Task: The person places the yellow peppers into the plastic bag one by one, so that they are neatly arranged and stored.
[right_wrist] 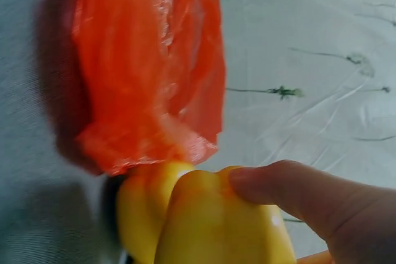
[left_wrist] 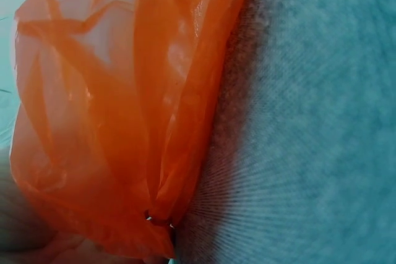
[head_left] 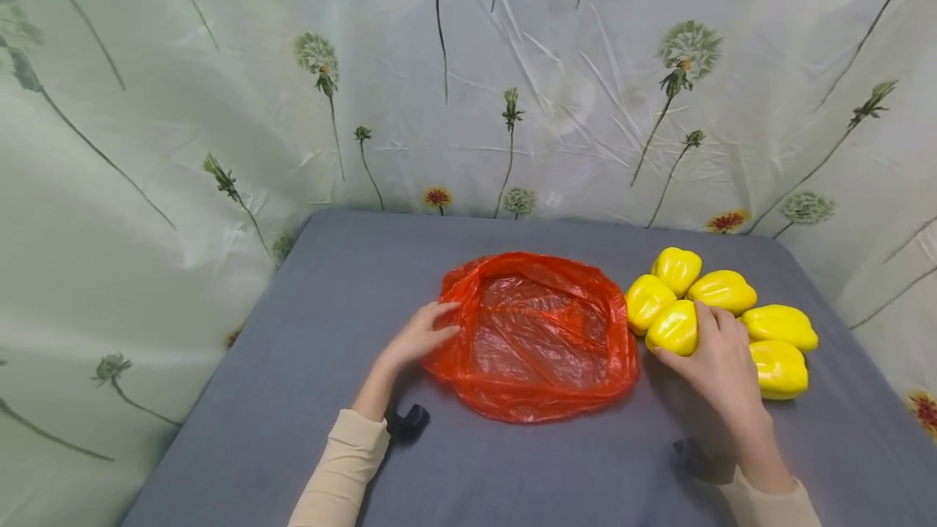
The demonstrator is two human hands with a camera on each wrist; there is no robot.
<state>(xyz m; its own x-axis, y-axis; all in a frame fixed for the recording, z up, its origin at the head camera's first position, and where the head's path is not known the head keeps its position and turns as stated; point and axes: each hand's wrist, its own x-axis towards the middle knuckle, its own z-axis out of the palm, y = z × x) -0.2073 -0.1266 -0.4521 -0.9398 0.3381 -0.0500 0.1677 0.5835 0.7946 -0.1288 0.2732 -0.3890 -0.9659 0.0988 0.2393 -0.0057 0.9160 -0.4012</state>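
Note:
A red plastic bag (head_left: 622,372) lies spread on the table with its mouth facing up. At its left rim, my left hand (head_left: 417,340) holds the thin film between thumb and fingers; in the left wrist view the bag (left_wrist: 99,122) covers part of that hand. My right hand (head_left: 725,368) grips a yellow bell pepper (head_left: 672,328) just right of the bag. In the right wrist view the thumb (right_wrist: 278,180) presses on this pepper (right_wrist: 216,227), with another yellow pepper (right_wrist: 142,208) behind it, close to the bag.
Several more yellow bell peppers (head_left: 722,291) are clustered around and beyond my right hand, on the right of the grey-blue table (head_left: 307,307). A curtain with a dandelion print (head_left: 556,104) hangs behind the table's far edge and along the left side.

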